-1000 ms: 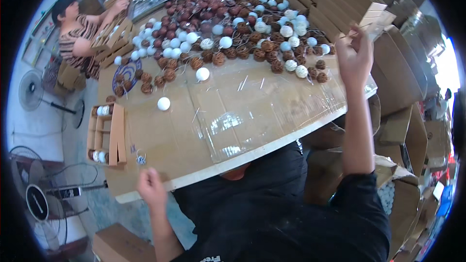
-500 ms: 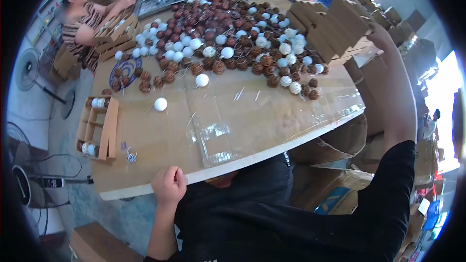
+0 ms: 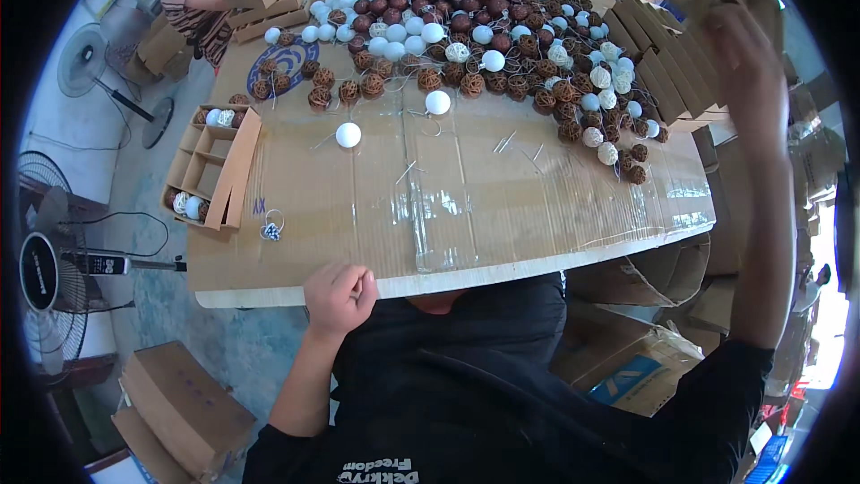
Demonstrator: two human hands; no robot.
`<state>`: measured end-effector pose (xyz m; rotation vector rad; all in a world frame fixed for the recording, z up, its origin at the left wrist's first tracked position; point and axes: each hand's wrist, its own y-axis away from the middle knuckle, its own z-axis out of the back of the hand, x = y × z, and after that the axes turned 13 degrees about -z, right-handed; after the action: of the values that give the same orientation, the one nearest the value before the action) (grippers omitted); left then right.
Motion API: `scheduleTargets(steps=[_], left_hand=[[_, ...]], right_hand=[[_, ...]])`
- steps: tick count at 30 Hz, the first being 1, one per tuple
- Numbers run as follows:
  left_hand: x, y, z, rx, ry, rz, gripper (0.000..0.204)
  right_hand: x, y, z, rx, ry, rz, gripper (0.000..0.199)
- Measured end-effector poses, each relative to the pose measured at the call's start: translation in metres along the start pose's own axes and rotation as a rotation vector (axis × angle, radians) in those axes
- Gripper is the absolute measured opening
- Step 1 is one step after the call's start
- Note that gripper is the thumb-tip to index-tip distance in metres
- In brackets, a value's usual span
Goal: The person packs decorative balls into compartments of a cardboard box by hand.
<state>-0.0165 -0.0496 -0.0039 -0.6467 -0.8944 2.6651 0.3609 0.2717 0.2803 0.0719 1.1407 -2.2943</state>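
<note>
the left hand (image 3: 339, 294) rests as a closed fist on the near edge of the surface (image 3: 502, 206), holding nothing visible. the right hand (image 3: 748, 63) is raised at two o'clock, blurred, by the stack of flat cardboard boxes (image 3: 667, 58); whether it grips one i cannot tell. at ten o'clock a divided cardboard tray (image 3: 213, 166) holds only a few balls, most cells bare. toward twelve o'clock the big heap of brown and white balls (image 3: 466, 22) lies unsorted, so most packing looks left to do.
</note>
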Motion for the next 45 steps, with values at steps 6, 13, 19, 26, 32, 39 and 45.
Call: scheduleTargets(steps=[6,13,19,26,32,39,45], left_hand=[[0.007,0.008,0.029,-0.269,0.162,0.111,0.006],[0.014,-0.028,0.059,0.027,0.183,-0.099,0.062],[0.003,-0.034,0.036,0.545,0.186,-0.252,0.066],[-0.007,-0.044,0.04,0.631,0.206,-0.297,0.072],[-0.024,-0.034,0.01,0.484,0.058,-0.252,0.032],[-0.092,-0.055,-0.058,0.336,0.025,-0.123,0.038],[-0.076,-0.073,-0.072,0.516,0.1,-0.108,0.042]], right_hand=[[0.165,0.096,0.044,0.225,-0.684,0.691,0.019],[0.208,0.131,-0.017,0.301,-0.784,0.934,0.011],[0.194,0.134,-0.054,0.589,-0.752,0.828,0.019],[0.212,0.139,-0.055,0.801,-0.59,0.258,0.036],[0.223,0.117,-0.078,0.91,-0.447,0.259,0.041],[0.203,0.091,-0.138,1.076,-0.727,0.351,0.047],[0.211,0.1,-0.105,0.928,-0.806,0.033,0.041]])
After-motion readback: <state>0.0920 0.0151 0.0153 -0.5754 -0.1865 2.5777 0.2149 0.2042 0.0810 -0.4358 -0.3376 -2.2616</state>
